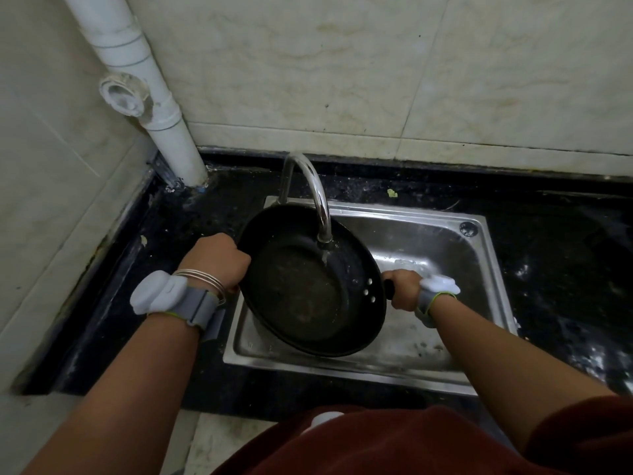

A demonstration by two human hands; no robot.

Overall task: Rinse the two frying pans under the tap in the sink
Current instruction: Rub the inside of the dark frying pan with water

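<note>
Frying pan point(301, 289) under tap point(315, 193), left hand point(215, 260) gripping rim, right hand point(406, 289) gripping handle

pan point(301, 289) over sink point(442, 341), under tap point(310, 186), between both hands.

Black frying pan point(301, 286), steel-grey sink point(445, 255), speckled black counter point(565, 255)

Frying pan point(301, 289) under tap point(310, 181), apparently thin stream point(324, 258).
</note>
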